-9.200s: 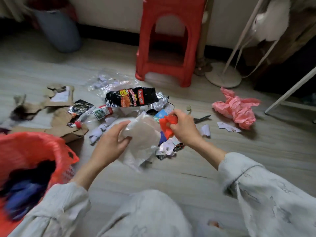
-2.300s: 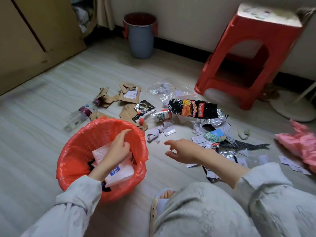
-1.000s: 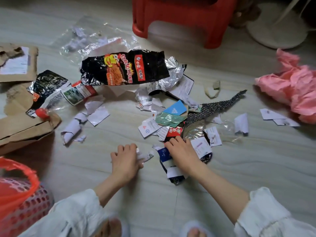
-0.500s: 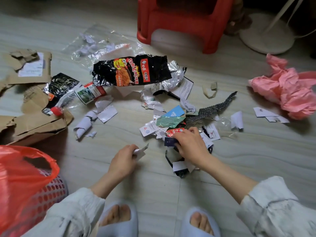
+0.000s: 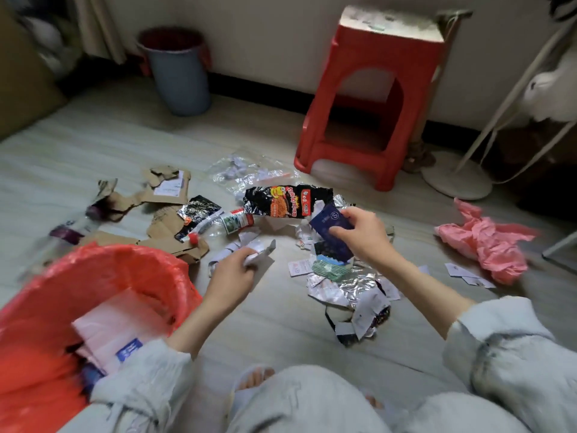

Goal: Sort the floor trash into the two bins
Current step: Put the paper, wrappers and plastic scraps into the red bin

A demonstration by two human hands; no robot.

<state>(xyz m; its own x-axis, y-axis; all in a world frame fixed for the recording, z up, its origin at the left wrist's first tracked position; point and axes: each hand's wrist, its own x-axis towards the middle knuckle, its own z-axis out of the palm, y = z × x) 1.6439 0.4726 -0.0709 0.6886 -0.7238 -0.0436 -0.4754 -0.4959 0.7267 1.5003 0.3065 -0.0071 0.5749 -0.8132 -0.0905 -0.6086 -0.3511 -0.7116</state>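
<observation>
Head view: L hand [image 5: 232,270] raised just right of red bin [image 5: 93,295], fingers curled, pinching white scrap [image 5: 260,254]. R hand [image 5: 362,234] up over trash pile [image 5: 340,276] at centre, thumb and fingers pinching dark blue wrapper [image 5: 329,225]. Noodle bag [image 5: 288,201] at 12 o'clock of pile, cardboard [image 5: 162,214] at 10, pink bag [image 5: 487,242] at 3. Grey bin [image 5: 179,76] far off by wall at 11, stool [image 5: 374,98] at 1.

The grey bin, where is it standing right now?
In the head view the grey bin stands at the upper left against the wall, left of the red stool and well beyond the red-lined basket beside the person.
</observation>
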